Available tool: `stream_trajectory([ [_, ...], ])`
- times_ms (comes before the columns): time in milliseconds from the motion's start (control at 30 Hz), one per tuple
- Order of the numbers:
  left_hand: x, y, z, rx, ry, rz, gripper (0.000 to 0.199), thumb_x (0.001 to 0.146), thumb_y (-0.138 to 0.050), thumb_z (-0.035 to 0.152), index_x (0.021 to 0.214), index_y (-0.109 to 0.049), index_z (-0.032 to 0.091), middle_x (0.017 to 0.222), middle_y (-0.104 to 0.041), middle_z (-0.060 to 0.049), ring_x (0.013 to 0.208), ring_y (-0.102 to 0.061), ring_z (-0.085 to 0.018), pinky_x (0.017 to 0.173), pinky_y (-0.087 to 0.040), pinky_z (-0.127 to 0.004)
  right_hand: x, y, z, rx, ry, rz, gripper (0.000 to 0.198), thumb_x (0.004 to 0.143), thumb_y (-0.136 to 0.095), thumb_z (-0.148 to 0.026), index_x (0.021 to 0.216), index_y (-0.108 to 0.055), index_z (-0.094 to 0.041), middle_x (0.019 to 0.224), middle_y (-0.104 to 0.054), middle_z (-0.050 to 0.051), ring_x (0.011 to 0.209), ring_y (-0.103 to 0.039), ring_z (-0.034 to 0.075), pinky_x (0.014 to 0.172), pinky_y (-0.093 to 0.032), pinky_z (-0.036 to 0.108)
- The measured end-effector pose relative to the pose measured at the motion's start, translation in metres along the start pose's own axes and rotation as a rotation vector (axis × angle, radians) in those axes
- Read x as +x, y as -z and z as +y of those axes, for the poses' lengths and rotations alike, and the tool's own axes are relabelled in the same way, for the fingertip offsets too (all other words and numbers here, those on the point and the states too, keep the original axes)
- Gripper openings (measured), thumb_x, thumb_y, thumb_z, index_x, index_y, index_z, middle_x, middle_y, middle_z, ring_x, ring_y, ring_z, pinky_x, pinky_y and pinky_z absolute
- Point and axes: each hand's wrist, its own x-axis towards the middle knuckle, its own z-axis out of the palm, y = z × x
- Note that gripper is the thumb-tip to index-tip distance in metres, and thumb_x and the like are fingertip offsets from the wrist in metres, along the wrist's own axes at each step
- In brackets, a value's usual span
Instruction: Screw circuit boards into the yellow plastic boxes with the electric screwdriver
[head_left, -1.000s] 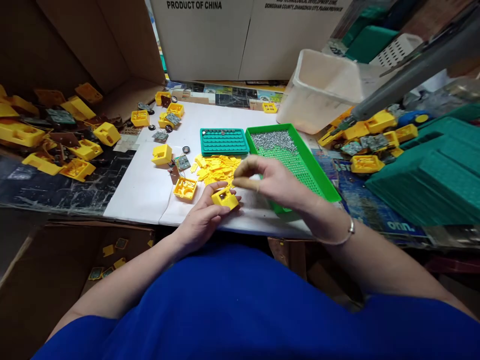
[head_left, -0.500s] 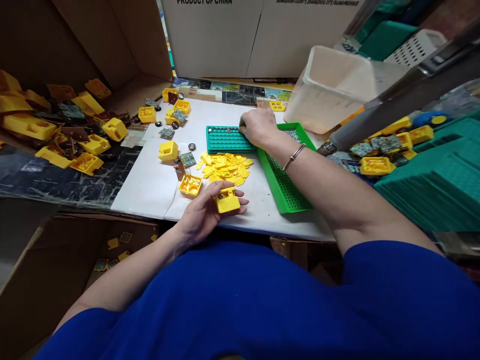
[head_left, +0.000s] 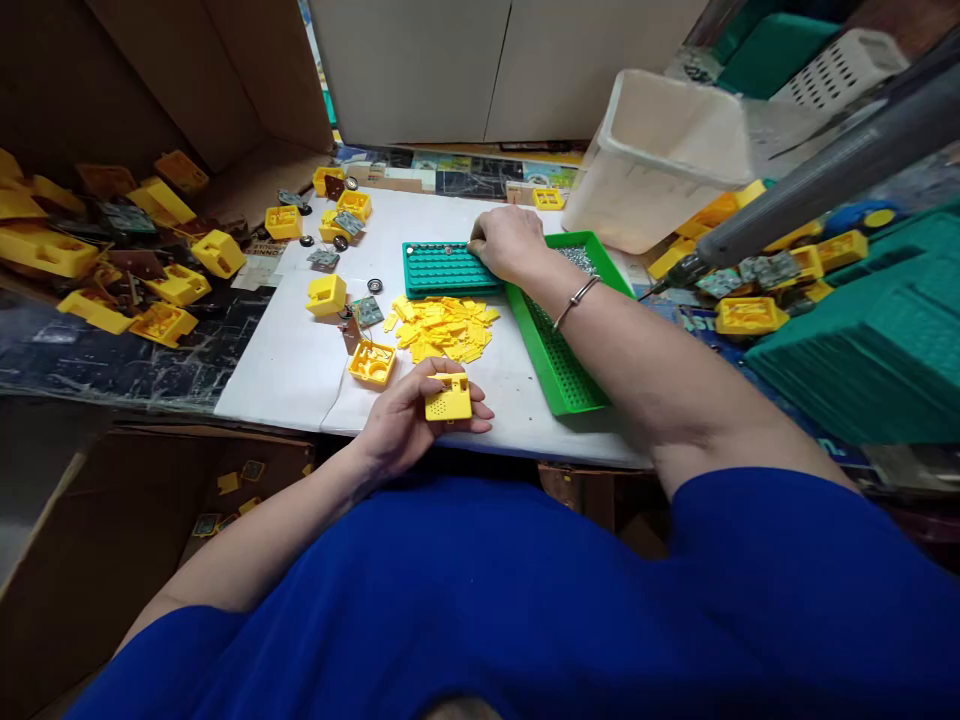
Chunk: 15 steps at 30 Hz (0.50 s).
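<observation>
My left hand (head_left: 399, 415) holds a small yellow plastic casing (head_left: 450, 402) near the table's front edge, its face with a grid of small holes turned up. My right hand (head_left: 512, 243) bends over the right end of a teal tray (head_left: 444, 272) with rows of slots. Its fingertips are drawn together there, and whatever they grip is hidden. A couple of small round metal pieces sit at the tray's back edge. Between my hands lies a heap of flat yellow plastic pieces (head_left: 446, 328). Beneath my right forearm is a green basket (head_left: 547, 370) holding small metal parts.
Open yellow casings (head_left: 373, 363) with circuit boards and small speakers lie on the left. More fill a cardboard box (head_left: 255, 80) beyond. A white bin (head_left: 652, 170) stands at the back right. An electric screwdriver (head_left: 750, 220) slants in over stacked teal trays (head_left: 870, 350).
The casing in my left hand has tipped slightly, showing less of its recess. My right hand stays at the tray's right end. The screwdriver hangs at a slightly different angle, and the view has shifted.
</observation>
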Motion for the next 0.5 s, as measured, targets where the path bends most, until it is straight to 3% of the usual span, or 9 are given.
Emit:
stream_trajectory([
  [133,0.000,-0.003,-0.001,0.061,0.000,0.019,0.021,0.074,-0.058,0.021,0.094,-0.053,0.016,0.081,-0.071,-0.006,0.073,-0.072,-0.024,0.074,-0.057,-0.042,0.004,-0.004,0.003,0.065,-0.026,0.005,0.026,0.087,-0.061,-0.020,0.108,-0.075,-0.013,0.106,-0.071,0.015,0.103,-0.062,0.030,0.091,-0.045,0.044],
  [300,-0.003,-0.004,-0.001,0.051,-0.073,0.024,0.028,0.072,-0.063,0.019,0.098,-0.052,0.018,0.089,-0.068,-0.004,0.085,-0.071,-0.023,0.092,-0.053,-0.051,0.000,0.005,0.001,0.139,-0.029,0.107,0.025,0.086,-0.059,-0.018,0.103,-0.075,-0.010,0.102,-0.072,0.014,0.103,-0.062,0.029,0.094,-0.044,0.046],
  [400,-0.005,-0.002,0.000,0.067,-0.136,0.053,0.039,0.066,-0.063,0.012,0.102,-0.050,0.020,0.096,-0.065,-0.001,0.094,-0.069,-0.022,0.099,-0.048,-0.051,-0.032,0.025,-0.010,0.360,0.147,0.149,0.022,0.086,-0.057,-0.018,0.098,-0.074,-0.012,0.099,-0.073,0.012,0.093,-0.062,0.023,0.087,-0.048,0.039],
  [500,-0.005,0.000,0.000,0.094,-0.217,0.081,0.044,0.066,-0.063,0.012,0.105,-0.046,0.023,0.100,-0.063,0.001,0.100,-0.066,-0.020,0.100,-0.048,-0.046,-0.086,0.039,-0.022,0.665,0.474,-0.092,0.015,0.086,-0.061,-0.022,0.091,-0.072,-0.013,0.085,-0.072,0.005,0.076,-0.061,0.015,0.071,-0.049,0.029],
])
